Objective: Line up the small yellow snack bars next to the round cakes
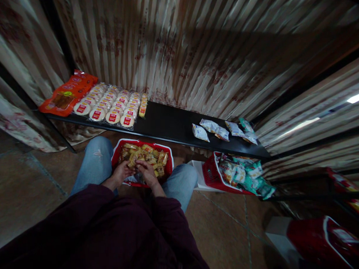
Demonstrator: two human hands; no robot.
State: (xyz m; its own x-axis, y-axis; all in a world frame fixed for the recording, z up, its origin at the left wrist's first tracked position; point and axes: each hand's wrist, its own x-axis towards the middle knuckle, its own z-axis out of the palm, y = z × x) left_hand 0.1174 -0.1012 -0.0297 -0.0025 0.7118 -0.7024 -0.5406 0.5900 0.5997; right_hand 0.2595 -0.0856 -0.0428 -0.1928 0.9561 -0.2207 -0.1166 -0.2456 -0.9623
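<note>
Between my knees sits a red basket [172, 166] with a white rim, full of small yellow-wrapped snack packets [147, 149]. Over its near side, my left hand [121, 173] and my right hand [146, 173] come close together, fingers curled. Both appear to grip one yellow snack packet [132, 161] between them; the fingertips partly cover it. Above the basket runs a black shelf [167, 121]. Rows of round white packaged cakes [112, 116] lie on its left part, with a short row of yellow packets [143, 105] at their right end.
An orange snack bag [69, 93] lies at the shelf's left end, several white packets [210, 127] toward its right. To the right, a second red basket [210, 172] holds white and green bags. Another red basket [309, 240] stands lower right. Striped curtains [170, 52] hang behind.
</note>
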